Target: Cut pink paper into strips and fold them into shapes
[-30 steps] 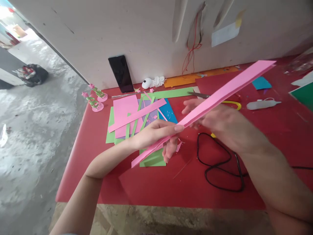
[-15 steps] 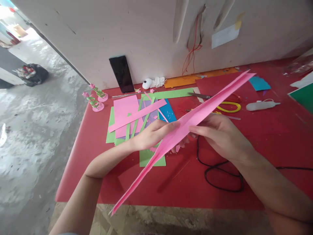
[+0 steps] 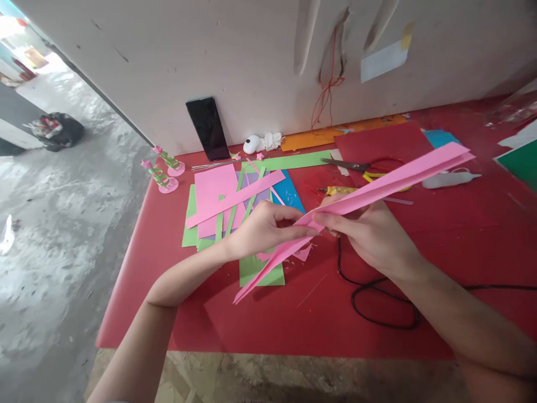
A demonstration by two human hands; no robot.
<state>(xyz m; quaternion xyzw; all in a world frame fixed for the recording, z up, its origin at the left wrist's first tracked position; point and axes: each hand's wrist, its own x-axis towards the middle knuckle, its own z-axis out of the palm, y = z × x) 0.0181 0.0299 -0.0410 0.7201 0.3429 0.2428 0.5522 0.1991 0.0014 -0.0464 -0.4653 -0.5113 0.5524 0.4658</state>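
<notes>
A long strip of pink paper, folded lengthwise, is held up slantwise over the red table. My left hand pinches it near its middle, thumb on the near face. Close beside it, my right hand grips the strip too, its thumb pressed on the paper and its other fingers partly hidden behind. Below and left of the strip lie pink sheets, green paper strips and a green sheet. Pink scraps lie under my left hand.
Scissors, a yellow-handled tool and a white bottle lie beyond the strip. A black cord loops at right. A phone leans on the wall, near two small pink paper flowers on stands.
The pink strip has turned to a flatter slant, its right end lower and farther right, its lower end raised. My left thumb has slid along the paper toward my right hand.
</notes>
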